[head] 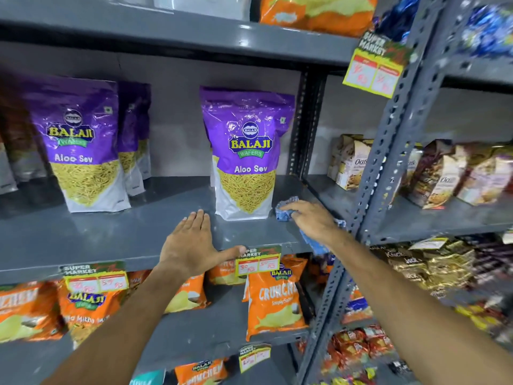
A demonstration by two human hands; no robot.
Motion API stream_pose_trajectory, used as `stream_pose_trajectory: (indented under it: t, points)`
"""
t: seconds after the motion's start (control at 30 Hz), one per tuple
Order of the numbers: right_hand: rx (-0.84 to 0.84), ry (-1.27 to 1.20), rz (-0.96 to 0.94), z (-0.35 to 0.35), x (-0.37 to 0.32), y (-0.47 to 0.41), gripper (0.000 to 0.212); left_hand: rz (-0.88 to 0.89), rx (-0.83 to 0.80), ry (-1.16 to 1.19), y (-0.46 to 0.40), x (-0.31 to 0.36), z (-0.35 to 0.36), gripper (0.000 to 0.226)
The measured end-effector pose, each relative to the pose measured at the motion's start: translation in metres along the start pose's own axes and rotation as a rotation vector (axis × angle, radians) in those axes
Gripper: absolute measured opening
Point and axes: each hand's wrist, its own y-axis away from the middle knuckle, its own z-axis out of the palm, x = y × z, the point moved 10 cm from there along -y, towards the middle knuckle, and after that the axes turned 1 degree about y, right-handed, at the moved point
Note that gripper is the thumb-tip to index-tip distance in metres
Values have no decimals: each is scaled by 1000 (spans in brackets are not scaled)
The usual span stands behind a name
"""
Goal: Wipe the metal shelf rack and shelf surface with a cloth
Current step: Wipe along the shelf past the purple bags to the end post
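While your right hand (308,218) presses the blue cloth (286,209) beside the purple pouch (247,159), unwiped shelf (111,234) stretches leftward under your open, flat left hand (191,245).

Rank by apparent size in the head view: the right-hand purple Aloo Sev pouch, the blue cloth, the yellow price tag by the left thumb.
1. Purple Aloo Sev pouch, largest.
2. Yellow price tag and blue cloth: unsure, the right hand covers much of the cloth.
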Motion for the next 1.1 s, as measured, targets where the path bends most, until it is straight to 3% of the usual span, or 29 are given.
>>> stream_pose_trajectory:
  t: [0.17, 0.3, 0.43, 0.63, 0.77, 0.87, 0.97, 1.03, 1.1]
  points:
    - [-35, -88, -105, -1, -3, 25, 44, 3, 18, 16, 1, 1, -3, 151]
    - [222, -167, 60, -31, 30, -4, 45, -1, 28, 16, 0, -1, -2, 151]
    - [58, 118, 133, 0, 42, -29, 44, -2, 18, 0, -1, -1, -2, 147]
    - [35, 164, 148, 5, 30, -24, 44, -9, 8, -5, -1, -2, -1, 150]
    - [54, 174, 28, 5, -6, 21, 44, -15, -9, -11, 0, -1, -2, 149]
    - [-1, 123, -70, 9, -30, 53, 41, -15, -16, -13, 2, 1, -3, 147]
    - [-113, -186, -47, 4, -26, 65, 36, -14, -14, -6, 4, 1, -4, 148]
    - [-21, -211, -28, -17, -11, 62, 36, -14, -11, -2, 3, 0, -4, 148]
    - [65, -75, -16, -26, 6, 57, 38, -12, -9, 6, 3, 1, -4, 149]
